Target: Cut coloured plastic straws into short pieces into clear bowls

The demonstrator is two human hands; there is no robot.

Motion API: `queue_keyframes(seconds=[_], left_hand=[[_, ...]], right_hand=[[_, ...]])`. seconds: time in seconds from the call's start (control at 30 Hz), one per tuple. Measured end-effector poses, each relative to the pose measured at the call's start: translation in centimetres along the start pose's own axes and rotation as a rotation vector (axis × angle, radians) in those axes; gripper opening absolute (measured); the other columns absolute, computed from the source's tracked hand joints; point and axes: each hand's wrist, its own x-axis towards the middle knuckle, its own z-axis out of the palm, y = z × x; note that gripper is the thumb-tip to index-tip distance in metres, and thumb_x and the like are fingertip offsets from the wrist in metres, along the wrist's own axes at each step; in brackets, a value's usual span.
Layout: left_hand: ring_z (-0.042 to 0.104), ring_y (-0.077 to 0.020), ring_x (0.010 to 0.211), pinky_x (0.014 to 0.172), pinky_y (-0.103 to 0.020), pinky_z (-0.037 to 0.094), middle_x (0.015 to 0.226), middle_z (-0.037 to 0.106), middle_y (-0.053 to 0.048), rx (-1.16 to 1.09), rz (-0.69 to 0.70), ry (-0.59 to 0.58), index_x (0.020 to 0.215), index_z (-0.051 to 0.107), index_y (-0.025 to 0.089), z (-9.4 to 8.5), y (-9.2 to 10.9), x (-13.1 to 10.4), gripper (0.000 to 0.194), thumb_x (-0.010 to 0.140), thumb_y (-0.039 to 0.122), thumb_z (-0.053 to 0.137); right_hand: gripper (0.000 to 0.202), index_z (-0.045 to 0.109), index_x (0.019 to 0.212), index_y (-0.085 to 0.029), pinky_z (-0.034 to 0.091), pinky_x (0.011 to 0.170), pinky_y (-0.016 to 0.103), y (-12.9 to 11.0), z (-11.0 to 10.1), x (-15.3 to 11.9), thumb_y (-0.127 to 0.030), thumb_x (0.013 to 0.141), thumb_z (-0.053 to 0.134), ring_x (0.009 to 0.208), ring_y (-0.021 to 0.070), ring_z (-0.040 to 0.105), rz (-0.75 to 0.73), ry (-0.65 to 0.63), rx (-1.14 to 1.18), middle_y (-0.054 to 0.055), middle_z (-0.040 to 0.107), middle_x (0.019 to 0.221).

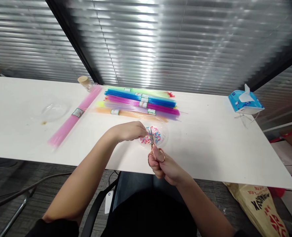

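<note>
My right hand [164, 166] is closed around small rose-gold scissors [152, 148], thumb and fingers in the handle loops. The slightly parted blades point away from me, beside the fingertips of my left hand [132, 130]. Those fingers are pinched together over the left side of a clear round bowl [165, 136]; whatever they hold is too small to make out. Inside the bowl lie many short cut pieces [157, 133] in pink, blue and white. Just behind it are bundles of long thin plastic straws, including a blue bundle [123, 96], a purple bundle [160, 107] and an orange bundle [131, 114].
A pink straw bundle [65, 130] lies slanted to the left. Beyond it are a clear dish [53, 111] and a cork-topped jar [84, 82]. A blue tissue box [246, 102] sits at the table's [222, 144] far right. Blinds line the back.
</note>
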Motion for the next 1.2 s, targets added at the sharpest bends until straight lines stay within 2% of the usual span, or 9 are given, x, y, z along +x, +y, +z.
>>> queue_keyframes(seconds=[0.23,0.37,0.53,0.7,0.9,1.2], left_hand=[[0.02,-0.0095,0.044,0.045,-0.029,0.015,0.049,0.025,0.003,0.089,-0.083,-0.044,0.053,0.035,0.019,-0.5,1.1,1.3,0.032,0.073,0.04,0.05],[0.018,-0.0093,0.043,0.045,-0.029,0.013,0.048,0.024,0.003,0.093,-0.127,-0.029,0.053,0.035,0.02,-0.4,1.5,1.8,0.028,0.069,0.036,0.051],[0.02,-0.0094,0.042,0.045,-0.03,0.013,0.048,0.026,0.002,0.111,-0.141,0.024,0.054,0.035,0.02,-0.6,1.2,1.8,0.026,0.069,0.034,0.051],[0.023,-0.0098,0.047,0.045,-0.028,0.018,0.055,0.028,0.002,0.086,-0.046,0.033,0.059,0.036,0.019,-0.6,0.6,1.0,0.034,0.081,0.044,0.043],[0.029,-0.0108,0.056,0.051,-0.026,0.025,0.062,0.034,0.001,0.057,0.048,0.051,0.061,0.043,0.017,0.5,0.3,0.2,0.032,0.083,0.041,0.044],[0.032,-0.0114,0.058,0.054,-0.026,0.027,0.063,0.036,0.001,0.084,0.096,0.02,0.063,0.049,0.016,0.8,-0.2,-0.1,0.034,0.084,0.041,0.043]], right_hand=[[0.06,0.031,0.057,-0.02,0.009,0.035,0.019,0.1,0.0,0.1,-0.072,0.085,0.04,0.038,0.004,0.008,0.047,-0.006,0.159,-0.011,0.016,0.046],[0.06,0.03,0.057,-0.02,0.011,0.034,0.018,0.1,0.0,0.2,-0.072,0.084,0.043,0.037,0.0036,0.009,0.08,0.007,0.195,-0.011,0.017,0.045],[0.063,0.03,0.057,-0.02,0.007,0.035,0.019,-0.3,-0.1,-0.3,-0.078,0.083,0.033,0.036,0.0033,0.007,0.13,-0.014,0.219,-0.011,0.016,0.046],[0.066,0.032,0.06,-0.019,0.005,0.038,0.02,-0.6,0.1,-1.3,-0.082,0.079,0.026,0.04,0.0032,0.007,0.138,-0.012,0.039,-0.01,0.018,0.051],[0.058,0.033,0.063,-0.019,0.009,0.04,0.021,-0.3,0.4,-1.1,-0.071,0.088,0.026,0.044,0.005,0.012,0.031,0.1,-0.302,-0.007,0.02,0.055],[0.058,0.032,0.063,-0.019,0.01,0.04,0.021,-0.5,0.4,-0.8,-0.069,0.091,0.022,0.045,0.0056,0.012,0.026,0.08,-0.351,-0.007,0.02,0.055]])
